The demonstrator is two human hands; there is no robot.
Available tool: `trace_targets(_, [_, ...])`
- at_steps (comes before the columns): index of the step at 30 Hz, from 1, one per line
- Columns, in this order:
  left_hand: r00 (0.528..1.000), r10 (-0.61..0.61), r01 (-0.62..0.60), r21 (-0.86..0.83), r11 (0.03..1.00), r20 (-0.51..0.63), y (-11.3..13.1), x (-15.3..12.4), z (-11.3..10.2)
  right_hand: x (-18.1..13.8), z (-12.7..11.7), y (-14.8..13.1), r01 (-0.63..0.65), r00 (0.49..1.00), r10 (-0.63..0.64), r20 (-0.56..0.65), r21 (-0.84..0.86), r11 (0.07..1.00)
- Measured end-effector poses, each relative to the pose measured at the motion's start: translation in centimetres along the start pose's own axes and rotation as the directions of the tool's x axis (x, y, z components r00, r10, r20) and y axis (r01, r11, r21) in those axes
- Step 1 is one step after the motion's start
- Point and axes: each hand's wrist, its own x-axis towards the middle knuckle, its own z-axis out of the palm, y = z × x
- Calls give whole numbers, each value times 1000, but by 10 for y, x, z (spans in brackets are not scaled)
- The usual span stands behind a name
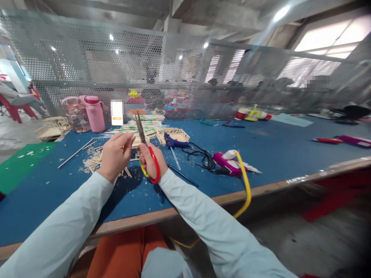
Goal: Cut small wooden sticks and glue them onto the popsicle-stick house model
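Observation:
My right hand (153, 160) is closed round the red and yellow handles of a pair of scissors (142, 136), whose blades point up and away from me. My left hand (115, 155) is pinched shut just left of the blades, holding a thin wooden stick (133, 145) up to them. Both hands hover over the blue table top (261, 154). Below them lie cut stick pieces and wood crumbs (92, 162).
A blue glue gun (174, 143) with a black cable lies right of my hands, then a purple and white glue gun (228, 160) with a yellow cord. Stick frames (174, 134), a stick pile, a pink bottle (95, 112), a pink jug and a mesh screen stand behind.

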Motion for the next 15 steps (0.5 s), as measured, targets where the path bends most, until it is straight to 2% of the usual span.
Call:
trace_targets(3, [992, -124, 124, -80, 989, 4, -2, -1, -3, -9, -33, -18, 0, 993, -22, -117, -185, 983])
trace_targets(5, [978, -193, 199, -79, 977, 77, -8, -4, -7, -24, -69, -33, -74, 996, 48, -76, -405, 911])
trace_targets(7, [940, -266, 275, -14, 961, 213, -17, -8, -12, -41, -107, -44, -160, 984, 176, -39, -639, 753])
trace_targets(9, [866, -322, 306, 103, 946, 382, -25, -11, -15, -55, -140, -47, -193, 948, 319, -6, -808, 557])
trace_targets(11, [783, -321, 238, 220, 946, 533, -29, -12, -13, -63, -161, -39, -175, 924, 383, -20, -911, 375])
trace_targets(12, [742, -306, 177, 266, 948, 597, -30, -12, -11, -66, -168, -32, -166, 918, 396, -27, -933, 320])
trace_targets(13, [701, -290, 110, 303, 947, 651, -30, -11, -8, -67, -172, -24, -159, 912, 408, -29, -944, 288])
trace_targets(15, [624, -277, -5, 359, 933, 730, -27, -8, -1, -69, -175, -7, -120, 907, 422, 21, -945, 305])
